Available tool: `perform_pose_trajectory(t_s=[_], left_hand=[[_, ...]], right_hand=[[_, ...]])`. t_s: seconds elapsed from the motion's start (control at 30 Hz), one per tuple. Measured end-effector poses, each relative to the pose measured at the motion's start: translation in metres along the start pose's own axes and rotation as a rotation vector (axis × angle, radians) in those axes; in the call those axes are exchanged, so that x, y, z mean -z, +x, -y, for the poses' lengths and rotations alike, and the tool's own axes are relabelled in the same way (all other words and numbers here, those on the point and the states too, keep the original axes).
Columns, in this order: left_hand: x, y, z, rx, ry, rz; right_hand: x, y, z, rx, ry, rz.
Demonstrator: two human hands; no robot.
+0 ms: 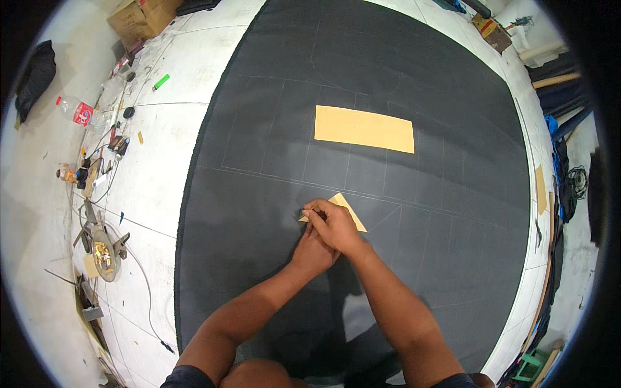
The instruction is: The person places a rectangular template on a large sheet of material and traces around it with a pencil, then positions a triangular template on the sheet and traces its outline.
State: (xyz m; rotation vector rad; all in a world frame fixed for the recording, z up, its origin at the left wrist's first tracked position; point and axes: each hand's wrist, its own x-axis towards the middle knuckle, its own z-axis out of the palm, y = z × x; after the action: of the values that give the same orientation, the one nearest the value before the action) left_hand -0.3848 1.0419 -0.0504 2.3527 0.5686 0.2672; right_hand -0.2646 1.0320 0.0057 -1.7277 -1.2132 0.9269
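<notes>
A large dark grey cloth (259,207) with thin pale lines drawn across it lies spread in front of me. On it rests a small yellow card piece with a slanted edge (350,212), partly covered by my hands. My right hand (335,227) crosses over the left, its fingertips pinched together at the card's left corner; whatever they hold is too small to make out. Below it, my left hand (314,253) reaches to the card, its fingers mostly hidden. Farther off lies a larger yellow card rectangle (364,129), touched by neither hand.
White floor tiles (174,129) border the cloth. Along the left wall lie a plastic bottle (79,112), a green lighter (161,82), a tray of butts (103,255) and cables. A cardboard box (143,18) stands far left. Dark cloth (560,97) and a green stool (532,366) are at right.
</notes>
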Motion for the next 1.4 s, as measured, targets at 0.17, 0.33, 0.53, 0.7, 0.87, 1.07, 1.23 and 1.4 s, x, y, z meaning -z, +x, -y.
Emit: perform_pose_trajectory(t_s=[0.17,0.33,0.53,0.7,0.87,1.07,1.23,1.4], left_hand=[[-0.002,-0.001,0.001,-0.014,0.043,0.044],[-0.006,-0.001,0.003,-0.016,0.036,-0.002],[-0.003,0.0,-0.005,-0.061,0.224,-0.117],[0.004,0.003,-0.014,-0.038,0.268,-0.097],[0.01,0.005,-0.018,-0.042,0.278,-0.096],[0.018,0.016,-0.023,-0.014,0.335,-0.01],[0.034,0.029,-0.021,0.007,0.31,0.108],[0.062,0.065,-0.006,-0.024,0.286,0.385]], right_hand=[[-0.001,0.0,-0.002,0.036,-0.056,0.017],[-0.002,0.0,-0.01,0.099,-0.093,0.041],[0.031,0.003,-0.025,0.075,-0.203,-0.138],[0.052,0.013,-0.035,-0.068,-0.255,-0.257],[0.049,0.012,-0.042,-0.035,-0.325,-0.317],[0.045,0.015,-0.054,-0.111,-0.247,-0.326],[0.057,-0.019,-0.053,-0.101,0.194,-0.683],[0.046,-0.104,-0.042,-0.259,0.194,-0.697]])
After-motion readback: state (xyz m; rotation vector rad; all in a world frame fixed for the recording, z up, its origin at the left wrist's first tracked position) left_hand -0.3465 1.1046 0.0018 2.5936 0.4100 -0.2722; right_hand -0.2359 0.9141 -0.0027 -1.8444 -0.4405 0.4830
